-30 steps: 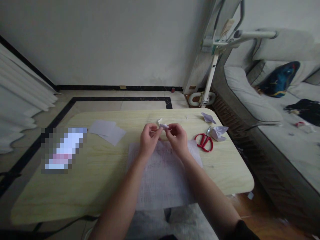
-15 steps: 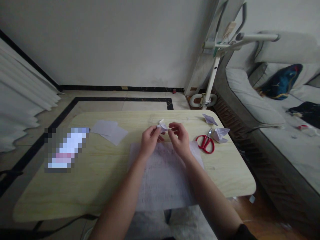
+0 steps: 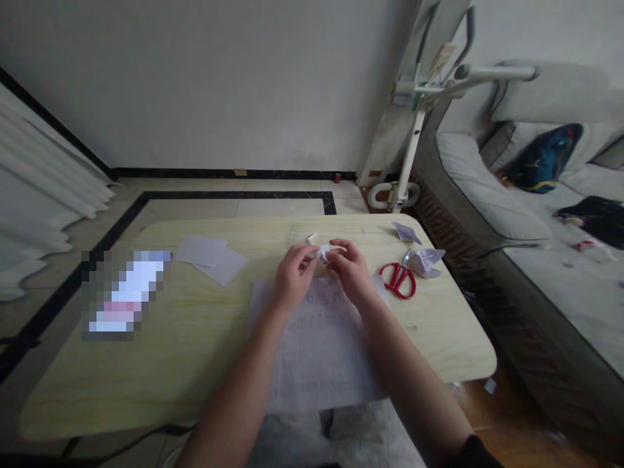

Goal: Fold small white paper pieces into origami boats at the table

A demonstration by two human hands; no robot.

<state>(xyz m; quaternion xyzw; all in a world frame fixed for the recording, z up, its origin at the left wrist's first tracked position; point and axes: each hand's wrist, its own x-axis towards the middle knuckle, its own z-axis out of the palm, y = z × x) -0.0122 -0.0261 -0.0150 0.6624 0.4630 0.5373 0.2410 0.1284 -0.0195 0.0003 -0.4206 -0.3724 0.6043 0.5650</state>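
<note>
Between my two hands, just above the far edge of a large printed sheet (image 3: 322, 351), is a small piece of folded white paper (image 3: 323, 253). My left hand (image 3: 294, 268) pinches its left side with thumb and fingertips. On the other side my right hand (image 3: 349, 265) grips it, its fingers curled and partly covering the folds. A small white paper scrap (image 3: 312, 238) lies on the table behind my left fingers. Red-handled scissors (image 3: 398, 279) rest to the right of my right hand, beside a folded paper shape (image 3: 427, 262).
Another folded paper piece (image 3: 406, 232) lies near the table's far right corner. Loose white sheets (image 3: 214, 257) overlap on the left, next to a pixelated bright-screened object (image 3: 127, 292). The wooden table (image 3: 195, 364) has rounded corners. A grey sofa (image 3: 546, 292) stands at the right.
The folded paper has turned and shifted slightly right between my fingers, more covered by my right hand now. The scrap behind my left fingers shows apart from it. The view has moved slightly.
</note>
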